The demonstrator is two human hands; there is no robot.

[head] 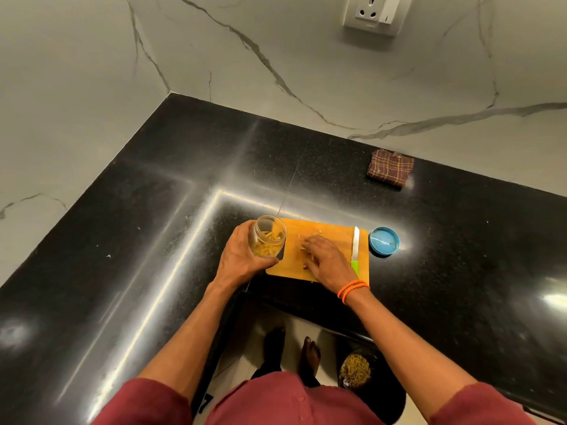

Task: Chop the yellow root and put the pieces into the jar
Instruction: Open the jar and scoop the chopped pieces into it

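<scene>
Gripping the jar (267, 240), left hand (242, 256); no writing legible.

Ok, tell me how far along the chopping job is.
Chopping looks done: the knife lies set down on the cutting board, and the jar already holds yellow pieces. In hand: the left hand tilts the jar at the board's edge while the right hand gathers the remaining pieces. Left: transferring those; the blue lid is off.

No legible text, label or number on anything here.
</scene>
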